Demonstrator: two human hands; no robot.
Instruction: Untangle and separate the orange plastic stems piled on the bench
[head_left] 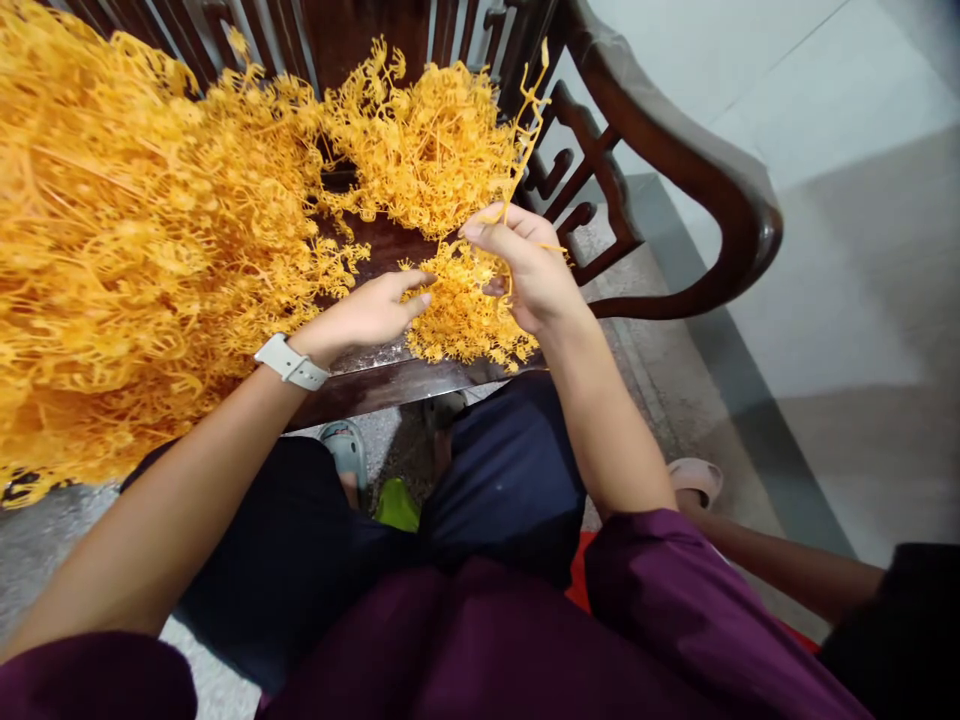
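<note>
Head view: right hand (536,265) is gripping a bare yellow plastic stem (526,140) above a dark wooden bench (394,245)

The right hand is pinching the stem between thumb and fingers, and the stem's branching upper part is standing up above the knuckles, leaning slightly right. A short yellow tip is poking out beyond the back of the hand; whether it is belonging to the same stem, I cannot tell.

The left hand (379,310) is reaching in from the left with thumb and forefinger spread apart, pointing at a small pile of yellow plastic flower sprigs (465,325) near the bench's front edge. Whether its fingertips are touching the sprigs, I cannot tell. A pale watch (291,362) is circling the left wrist.

2 more heaps are lying on the bench: a middle heap (435,150) just behind the small pile, and a large heap (150,250) filling the left side. A curved armrest (739,220) is bounding the right end. At the right, another person's foot is wearing a pale clog (709,480).
</note>
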